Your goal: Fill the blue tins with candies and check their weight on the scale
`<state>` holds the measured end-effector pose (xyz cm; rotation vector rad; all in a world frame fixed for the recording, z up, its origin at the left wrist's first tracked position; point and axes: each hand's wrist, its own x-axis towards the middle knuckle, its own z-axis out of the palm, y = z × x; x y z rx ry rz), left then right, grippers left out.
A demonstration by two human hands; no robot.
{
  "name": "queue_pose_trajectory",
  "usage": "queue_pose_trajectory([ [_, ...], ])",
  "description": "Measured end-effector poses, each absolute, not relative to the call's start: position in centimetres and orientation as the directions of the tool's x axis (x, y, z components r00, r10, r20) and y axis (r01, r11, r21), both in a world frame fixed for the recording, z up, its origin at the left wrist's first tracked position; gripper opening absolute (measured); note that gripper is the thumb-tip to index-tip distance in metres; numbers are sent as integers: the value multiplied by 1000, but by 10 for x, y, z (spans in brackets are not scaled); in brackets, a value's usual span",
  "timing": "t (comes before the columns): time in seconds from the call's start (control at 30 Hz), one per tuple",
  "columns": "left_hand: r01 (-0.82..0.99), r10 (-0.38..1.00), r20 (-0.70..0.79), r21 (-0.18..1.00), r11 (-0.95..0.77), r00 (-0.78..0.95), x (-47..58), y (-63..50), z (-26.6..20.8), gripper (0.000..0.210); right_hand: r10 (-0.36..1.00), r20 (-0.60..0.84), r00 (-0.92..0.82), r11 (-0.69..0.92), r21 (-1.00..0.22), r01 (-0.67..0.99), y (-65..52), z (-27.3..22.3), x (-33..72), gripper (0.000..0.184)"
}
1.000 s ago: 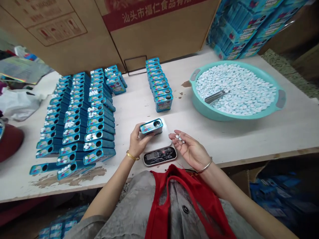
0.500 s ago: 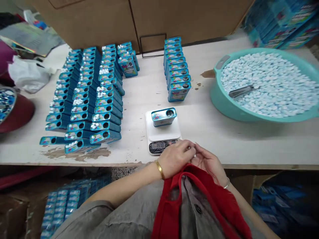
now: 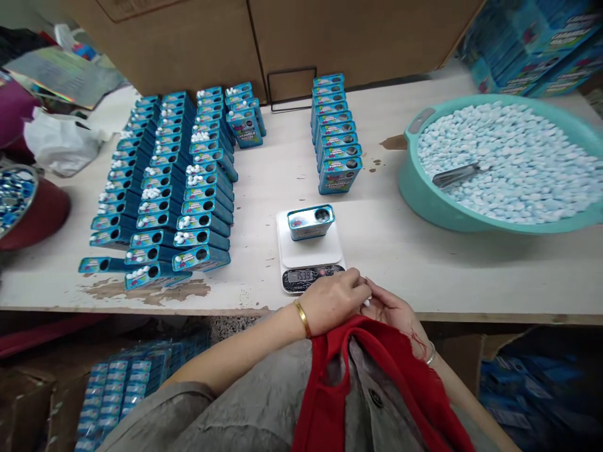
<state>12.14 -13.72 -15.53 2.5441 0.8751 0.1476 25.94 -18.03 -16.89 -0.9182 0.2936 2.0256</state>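
My left hand [image 3: 339, 295], with a gold bracelet, has its fingers pinched together over my right palm. A small white candy [image 3: 367, 302] shows at its fingertips. Beneath it, my right hand [image 3: 389, 307] is cupped with its fingers curled; most of the palm is hidden. Just beyond the hands sits a white digital scale [image 3: 311, 254], its display lit with digits that look like 153.9. An upright blue candy tin [image 3: 309, 223] stands on its plate, the round hole in the lid facing up.
Rows of blue tins [image 3: 157, 188] fill the left, many with white candies on their lids. Another row [image 3: 336, 135] stands behind the scale. At right, a turquoise tub [image 3: 443, 210] holds white candies and a metal scoop [image 3: 456, 175]. A red bowl [image 3: 51, 204] sits far left.
The scale's digits have changed, from what looks like 147.0. My hands have stayed together near the scale, with slight finger movement. The view has shifted a little.
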Motion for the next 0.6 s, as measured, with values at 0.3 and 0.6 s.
queue_pose_trajectory([
  [0.3,443,750,399,625,-643,527,90,-80,-110,8,726,-591,-351,-517,-135,-845,-143,-141,245,13],
  [0.6,630,765,402,435,-643,503,74,-38,-103,26,728,-607,-319,-518,-183,-835,-135,-148,247,20],
])
